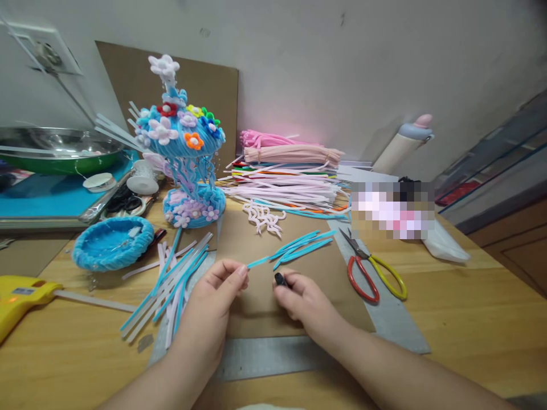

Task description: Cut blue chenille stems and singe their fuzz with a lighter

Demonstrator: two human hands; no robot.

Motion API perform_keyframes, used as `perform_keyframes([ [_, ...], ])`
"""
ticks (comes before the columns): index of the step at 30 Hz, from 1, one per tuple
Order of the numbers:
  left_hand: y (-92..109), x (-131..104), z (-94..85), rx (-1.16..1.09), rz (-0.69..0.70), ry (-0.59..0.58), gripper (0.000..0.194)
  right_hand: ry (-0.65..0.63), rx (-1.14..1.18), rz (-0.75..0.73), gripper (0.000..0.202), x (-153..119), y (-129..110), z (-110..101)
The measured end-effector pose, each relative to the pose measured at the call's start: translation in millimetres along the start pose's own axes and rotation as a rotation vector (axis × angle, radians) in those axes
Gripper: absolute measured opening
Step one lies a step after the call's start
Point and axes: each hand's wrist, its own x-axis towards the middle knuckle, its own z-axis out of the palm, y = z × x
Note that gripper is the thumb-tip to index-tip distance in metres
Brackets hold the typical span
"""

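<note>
My left hand (220,287) pinches one end of a light-blue pipe cleaner (258,262) between thumb and fingers. My right hand (301,296) is closed around a short black rod (280,279); most of it is hidden in the fingers. Just beyond both hands, more cut blue pipe cleaners (305,249) lie on a brown cardboard sheet (256,316). Farther back on the sheet is a small cluster of curled white pipe-cleaner pieces (264,216). Scissors (363,262) with one red and one yellow handle rest, blades apart, to the right.
A blue pipe-cleaner carousel-like model (179,136) with flowers stands back left, beside a blue fuzzy ring-shaped dish (113,242). Loose strips and glue sticks (171,290) lie left, near a yellow glue gun (21,302). Bundled pipe cleaners (290,171) are stacked against the wall.
</note>
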Motion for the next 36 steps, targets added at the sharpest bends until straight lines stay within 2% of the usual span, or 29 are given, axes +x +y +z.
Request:
perform_keyframes([
  [2,-0.7,-0.5,0.1,-0.111,-0.054,-0.045,0.015,0.053,-0.023,-0.056,0.030,-0.8,-0.9,4.2],
  [5,-3.1,-3.6,2.3,-0.335,-0.250,-0.154,0.014,0.125,0.134,-0.059,0.022,-2.9,0.8,9.7],
  [8,-7.3,-7.8,5.8,-0.483,-0.433,-0.265,0.011,0.147,0.281,-0.046,0.028,-4.5,3.2,13.1],
  [13,-14.2,-10.8,8.9,-0.543,-0.516,-0.319,0.011,0.106,0.422,-0.018,0.021,-5.4,1.1,16.6],
  [18,-15.8,-10.9,7.3,-0.539,-0.535,-0.327,0.010,0.082,0.457,-0.004,0.017,-6.4,-2.0,17.5],
  [22,-15.6,-11.7,8.5,-0.493,-0.477,-0.326,0.012,0.066,0.510,0.003,0.017,-5.6,-4.6,18.0],
  [27,-19.0,-10.3,11.7,-0.451,-0.436,-0.331,0.008,0.111,0.503,0.051,0.021,-4.4,-3.6,18.6],
  [32,-12.6,-5.4,8.6,-0.427,-0.400,-0.242,0.009,0.109,0.322,0.041,0.028,-2.8,-1.3,13.1],
  [34,-5.1,-1.8,4.2,-0.353,-0.325,-0.172,0.009,0.100,0.212,0.044,0.028,-0.6,-0.8,7.5],
  [36,2.3,2.0,-1.1,-0.228,-0.192,-0.102,0.012,0.134,0.049,0.001,0.026,2.5,-0.1,0.7],
])
